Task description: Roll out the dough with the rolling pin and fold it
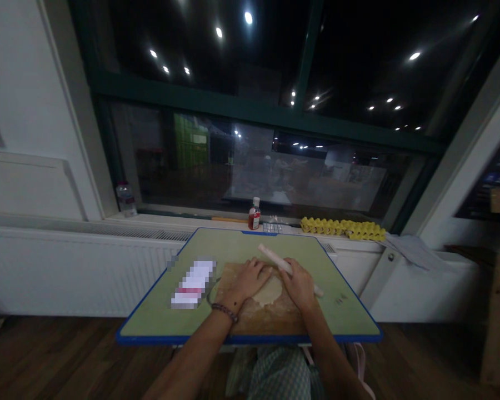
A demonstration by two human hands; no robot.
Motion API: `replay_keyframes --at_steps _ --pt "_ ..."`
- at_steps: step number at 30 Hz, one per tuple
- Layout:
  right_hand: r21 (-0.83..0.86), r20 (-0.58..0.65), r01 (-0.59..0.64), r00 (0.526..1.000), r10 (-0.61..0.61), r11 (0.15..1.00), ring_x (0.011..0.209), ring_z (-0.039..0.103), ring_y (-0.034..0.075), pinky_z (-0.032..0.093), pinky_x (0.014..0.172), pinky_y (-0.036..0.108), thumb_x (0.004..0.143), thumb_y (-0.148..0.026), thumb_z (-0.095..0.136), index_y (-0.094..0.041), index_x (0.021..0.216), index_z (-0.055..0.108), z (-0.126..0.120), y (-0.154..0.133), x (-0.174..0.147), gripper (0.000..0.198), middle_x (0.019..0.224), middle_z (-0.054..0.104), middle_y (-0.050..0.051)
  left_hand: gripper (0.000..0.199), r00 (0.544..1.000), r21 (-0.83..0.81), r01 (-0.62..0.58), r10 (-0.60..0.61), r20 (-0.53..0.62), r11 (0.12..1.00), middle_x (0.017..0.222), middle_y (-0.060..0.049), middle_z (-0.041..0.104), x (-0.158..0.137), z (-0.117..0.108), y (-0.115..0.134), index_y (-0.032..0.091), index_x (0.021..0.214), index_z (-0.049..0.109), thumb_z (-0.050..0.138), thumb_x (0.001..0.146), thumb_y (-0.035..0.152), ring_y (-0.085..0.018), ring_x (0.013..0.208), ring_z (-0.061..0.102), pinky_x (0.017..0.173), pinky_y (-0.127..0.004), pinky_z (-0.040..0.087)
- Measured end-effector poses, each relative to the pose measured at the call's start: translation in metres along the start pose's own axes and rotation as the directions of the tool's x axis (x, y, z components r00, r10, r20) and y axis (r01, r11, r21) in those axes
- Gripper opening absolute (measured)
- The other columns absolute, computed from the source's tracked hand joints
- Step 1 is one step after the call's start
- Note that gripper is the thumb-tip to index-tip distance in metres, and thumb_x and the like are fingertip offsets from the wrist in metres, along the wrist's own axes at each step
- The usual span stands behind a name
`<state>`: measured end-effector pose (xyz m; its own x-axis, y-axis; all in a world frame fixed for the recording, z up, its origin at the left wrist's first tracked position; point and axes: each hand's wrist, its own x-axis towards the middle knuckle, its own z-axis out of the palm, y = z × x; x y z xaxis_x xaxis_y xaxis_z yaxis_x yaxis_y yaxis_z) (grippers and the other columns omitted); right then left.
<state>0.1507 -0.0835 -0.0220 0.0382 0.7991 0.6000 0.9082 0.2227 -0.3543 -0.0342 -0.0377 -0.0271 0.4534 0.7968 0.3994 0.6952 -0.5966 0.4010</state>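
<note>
A flat, pale, roundish sheet of dough (269,292) lies on a floury wooden board (270,325) near the front of a small green table. My left hand (250,279) rests palm down at the dough's upper left edge, its fingers stretched out and open. A pale rolling pin (270,255) slants across the far right side of the board, one end pointing away from me. Around its middle my right hand (299,282) is closed, beside the dough's right edge. The pin's middle is hidden under those fingers.
The green table (154,316) has a blue rim. A blurred-out phone-like rectangle (194,283) lies left of the board. On the sill stand a small red-labelled bottle (254,215), yellow egg cartons (341,228) and a clear plastic bottle (125,199). White radiators (75,272) run below the window.
</note>
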Motion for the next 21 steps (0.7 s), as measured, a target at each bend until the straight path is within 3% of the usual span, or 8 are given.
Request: replay_keyframes --at_steps 3,6,10,12,17,21 --pt "0.004 0.031 -0.006 0.999 0.006 1.000 0.096 0.066 0.021 0.045 0.086 0.030 0.095 -0.036 0.049 -0.020 0.114 0.063 0.000 -0.001 0.000 0.029 0.105 0.072 0.006 0.032 0.982 -0.057 0.159 -0.164 -0.096 0.986 0.113 -0.010 0.064 0.005 -0.003 -0.006 0.018 0.116 0.062 0.036 0.097 0.022 -0.023 0.110 0.057 0.102 -0.039 0.042" --pt "0.018 0.053 0.013 0.998 -0.014 1.000 0.102 0.065 0.021 0.045 0.090 0.031 0.095 -0.036 0.050 -0.020 0.117 0.064 -0.001 -0.002 0.000 0.030 0.112 0.071 0.007 0.039 0.913 -0.140 0.261 -0.292 -0.287 0.955 0.118 -0.011 0.064 0.008 -0.013 -0.012 0.018 0.128 0.053 0.033 0.094 0.015 -0.024 0.113 0.056 0.101 -0.040 0.042" --pt "-0.034 0.115 0.111 0.988 -0.107 0.993 0.106 0.064 0.022 0.044 0.096 0.033 0.096 -0.036 0.053 -0.021 0.120 0.065 -0.002 -0.007 -0.001 0.031 0.115 0.070 0.007 0.037 0.767 -0.166 0.198 -0.258 -0.588 0.966 0.122 -0.011 0.061 0.003 -0.031 -0.011 0.018 0.125 0.052 0.029 0.097 0.021 -0.026 0.114 0.054 0.101 -0.044 0.040" --pt "-0.075 0.183 0.193 0.967 -0.176 0.978 0.107 0.064 0.022 0.044 0.097 0.034 0.095 -0.036 0.055 -0.023 0.123 0.064 -0.003 -0.012 -0.002 0.032 0.117 0.070 0.008 0.036 0.743 -0.093 0.163 -0.184 -0.643 0.982 0.125 -0.012 0.059 -0.002 -0.037 -0.006 0.018 0.124 0.053 0.030 0.098 0.023 -0.027 0.116 0.051 0.103 -0.045 0.038" --pt "-0.105 0.308 0.388 0.888 -0.341 0.916 0.112 0.062 0.022 0.046 0.098 0.034 0.094 -0.034 0.058 -0.027 0.127 0.063 -0.005 -0.021 -0.007 0.034 0.122 0.068 0.007 0.031 0.837 0.055 0.118 -0.070 -0.542 0.991 0.125 -0.010 0.058 -0.009 -0.044 0.012 0.022 0.120 0.056 0.037 0.096 0.023 -0.028 0.119 0.050 0.105 -0.047 0.034" --pt "-0.079 0.361 0.414 0.860 -0.361 0.907 0.113 0.063 0.021 0.047 0.098 0.033 0.092 -0.028 0.060 -0.028 0.127 0.064 -0.006 -0.026 -0.009 0.035 0.124 0.068 0.007 0.028 0.899 0.084 0.060 -0.017 -0.438 0.995 0.137 -0.010 0.051 -0.006 -0.044 0.018 0.022 0.118 0.057 0.043 0.094 0.024 -0.026 0.125 0.048 0.108 -0.043 0.037"
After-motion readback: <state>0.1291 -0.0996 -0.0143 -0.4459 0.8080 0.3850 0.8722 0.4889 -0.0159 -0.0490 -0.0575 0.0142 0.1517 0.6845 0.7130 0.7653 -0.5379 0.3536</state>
